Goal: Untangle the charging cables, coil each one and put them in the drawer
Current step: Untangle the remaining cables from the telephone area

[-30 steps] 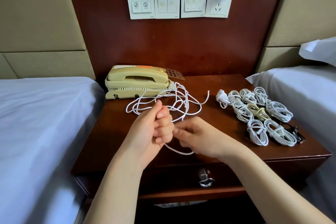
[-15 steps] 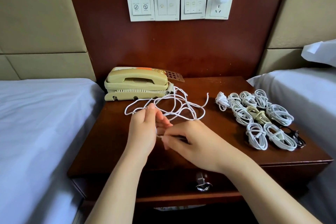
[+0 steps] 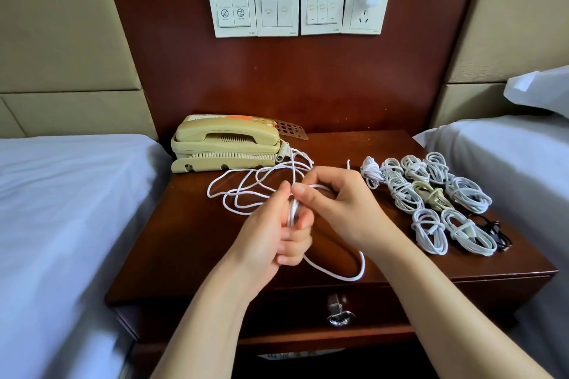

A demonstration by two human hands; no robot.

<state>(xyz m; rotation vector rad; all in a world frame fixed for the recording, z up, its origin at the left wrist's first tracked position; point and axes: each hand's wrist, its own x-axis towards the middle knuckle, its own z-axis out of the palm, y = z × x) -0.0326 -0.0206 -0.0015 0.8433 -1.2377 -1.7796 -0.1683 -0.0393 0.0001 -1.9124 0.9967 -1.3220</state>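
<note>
Head view. Item: white cable (image 3: pixel 292 212), loose loops on nightstand (image 3: pixel 184 240) before telephone (image 3: pixel 228 144). Left hand (image 3: pixel 271 231): fingers curled round gathered turns. Right hand (image 3: pixel 338 206): thumb and fingers pinch the strand. I log the step as coiling. Next, I judge: lay another turn. Finished coils (image 3: pixel 400 194) lie to the right; drawer (image 3: pixel 366 304) closed.

Loose white cable (image 3: pixel 341 277) sprawled in loops just beyond the grip, telephone (image 3: pixel 228 144) stood farther beyond-left, coiled cables (image 3: pixel 431 203) crowded the right, bare nightstand top (image 3: pixel 191 240) lay open leftward
</note>
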